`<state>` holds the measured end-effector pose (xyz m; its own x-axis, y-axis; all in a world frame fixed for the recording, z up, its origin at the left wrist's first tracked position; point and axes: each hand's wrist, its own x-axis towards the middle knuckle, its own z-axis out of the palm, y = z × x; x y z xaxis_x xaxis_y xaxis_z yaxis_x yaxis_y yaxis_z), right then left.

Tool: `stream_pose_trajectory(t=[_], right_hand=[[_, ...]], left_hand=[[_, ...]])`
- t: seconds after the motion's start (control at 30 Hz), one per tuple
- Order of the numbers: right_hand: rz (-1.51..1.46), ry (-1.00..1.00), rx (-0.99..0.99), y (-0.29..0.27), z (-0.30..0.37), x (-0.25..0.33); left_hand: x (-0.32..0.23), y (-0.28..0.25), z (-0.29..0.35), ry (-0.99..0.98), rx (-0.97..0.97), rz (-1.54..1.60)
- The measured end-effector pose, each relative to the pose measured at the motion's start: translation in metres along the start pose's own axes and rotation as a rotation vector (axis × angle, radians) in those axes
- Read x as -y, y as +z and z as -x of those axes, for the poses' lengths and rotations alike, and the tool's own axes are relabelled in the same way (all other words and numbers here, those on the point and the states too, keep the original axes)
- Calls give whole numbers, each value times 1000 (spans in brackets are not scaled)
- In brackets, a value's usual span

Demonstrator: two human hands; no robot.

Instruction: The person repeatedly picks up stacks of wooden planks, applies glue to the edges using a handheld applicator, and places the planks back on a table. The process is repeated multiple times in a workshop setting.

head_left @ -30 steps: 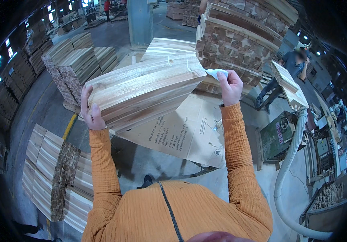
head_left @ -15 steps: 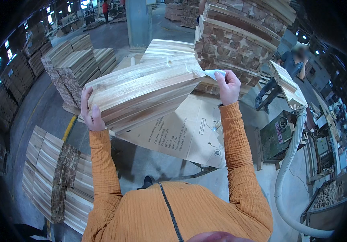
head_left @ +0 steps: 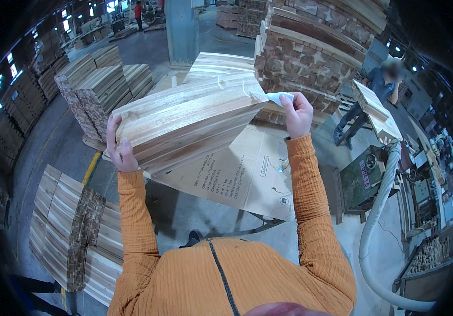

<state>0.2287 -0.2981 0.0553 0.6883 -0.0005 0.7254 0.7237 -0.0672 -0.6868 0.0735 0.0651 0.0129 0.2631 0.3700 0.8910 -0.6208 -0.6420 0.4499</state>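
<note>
A striped wooden panel (head_left: 184,118), glued up from light and dark strips, is tilted in front of me above a cardboard-covered surface. My left hand (head_left: 122,145) is closed on the panel's left end, fingers at its edge and thumb over its near side. At the far right corner, my right hand (head_left: 299,111) pinches a small white tapered tube (head_left: 280,98), its tip against the panel. Pale curved marks show on the wood near that corner. What lies inside the right fingers is partly hidden.
Printed cardboard (head_left: 226,181) lies under the panel. Another panel (head_left: 221,64) is behind it, beside a tall wood stack (head_left: 310,63). More stacked boards (head_left: 76,226) stand at left. A machine (head_left: 362,176) with a grey hose (head_left: 368,231) is at right, near a co-worker (head_left: 379,87).
My hands, the panel and the white tube have hardly moved. At the lower left edge, another person's dark-clothed legs now show more.
</note>
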Motion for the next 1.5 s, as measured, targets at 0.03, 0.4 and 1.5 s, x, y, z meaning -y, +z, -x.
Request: stream_pose_trajectory(t=[0.03, 0.4, 1.5], right_hand=[[5, -2, 0, 0, 0, 0], [-9, -13, -34, -2, -1, -2], [-133, 38, -17, -1, 2, -11]], left_hand=[[0, 0, 0, -7, -5, 6], [0, 0, 1, -10, 2, 17], [3, -1, 0, 14, 10, -7]])
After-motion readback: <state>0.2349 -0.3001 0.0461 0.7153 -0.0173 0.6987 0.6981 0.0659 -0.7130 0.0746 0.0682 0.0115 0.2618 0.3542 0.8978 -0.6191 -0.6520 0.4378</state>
